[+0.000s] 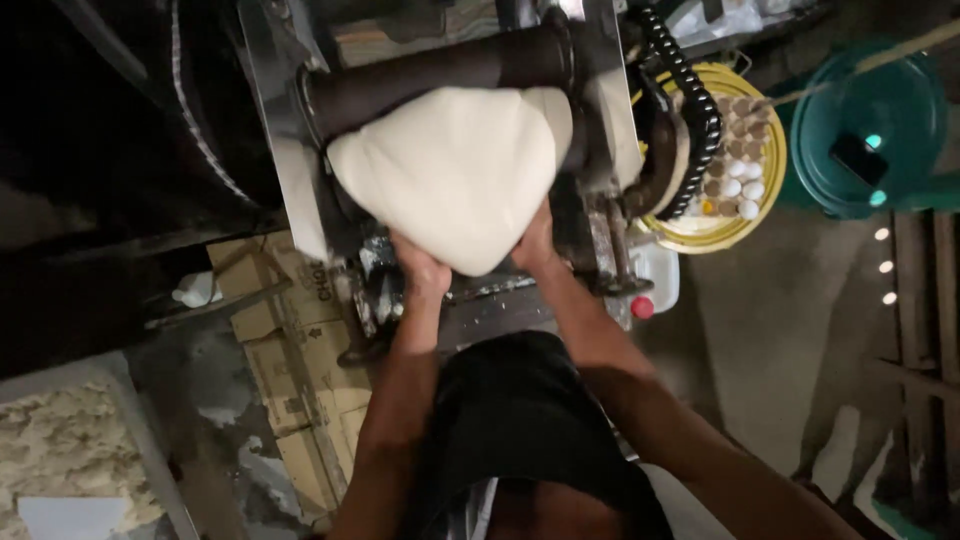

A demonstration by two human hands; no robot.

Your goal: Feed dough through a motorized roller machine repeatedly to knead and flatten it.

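A small bakery or dough workshop is shown. A metal dough-rolling machine [440, 130] with a dark roller [430, 70] and a black drive chain [690, 90] is seen, with a pale sheet of dough [455, 175] fed under it. A tray of eggs [740, 150] in a yellow basin [775, 160], flattened cardboard [290, 400] on a rough floor [760, 330], and a tub of crumbly dough [60, 450] are seen nearby.

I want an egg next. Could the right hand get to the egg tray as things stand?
Probably not right away: the right hand is under the dough, and the chain and machine frame stand before the egg tray.
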